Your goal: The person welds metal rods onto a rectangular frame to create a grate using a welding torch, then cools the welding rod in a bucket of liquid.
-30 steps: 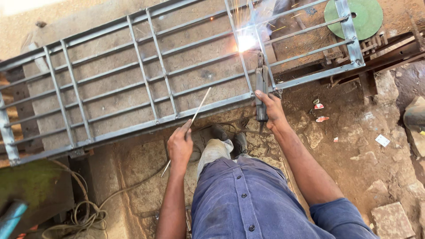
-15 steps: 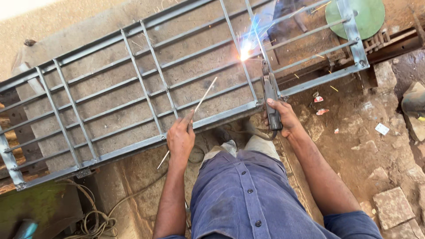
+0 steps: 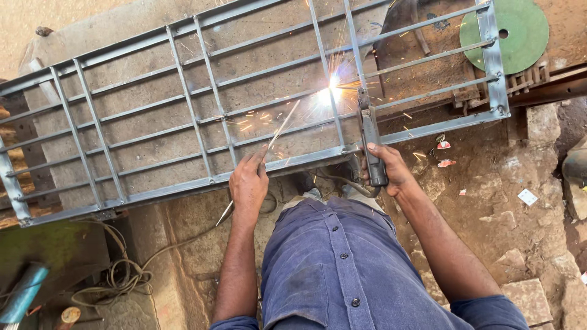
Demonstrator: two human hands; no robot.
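**Arc shifts along the grille**

Over a dusty stone floor (image 3: pixel 489 201) we see the grey steel grille (image 3: pixel 183 110) laid flat. Our right hand (image 3: pixel 385 168), at the grille's near rail, has its fingers closed around the electrode holder (image 3: pixel 371 143); the arc (image 3: pixel 330 91) now burns lower and further left than a moment ago. Our left hand (image 3: pixel 247 183) pinches a spare rod (image 3: pixel 269 143), unmoved.

Grey metal grille (image 3: pixel 183 116) above the left hand (image 3: pixel 248 182), white-orange sparks (image 3: pixel 330 95) beyond the right hand (image 3: pixel 391 168), green disc (image 3: pixel 520 36) far right, blue shirt (image 3: pixel 342 269) below
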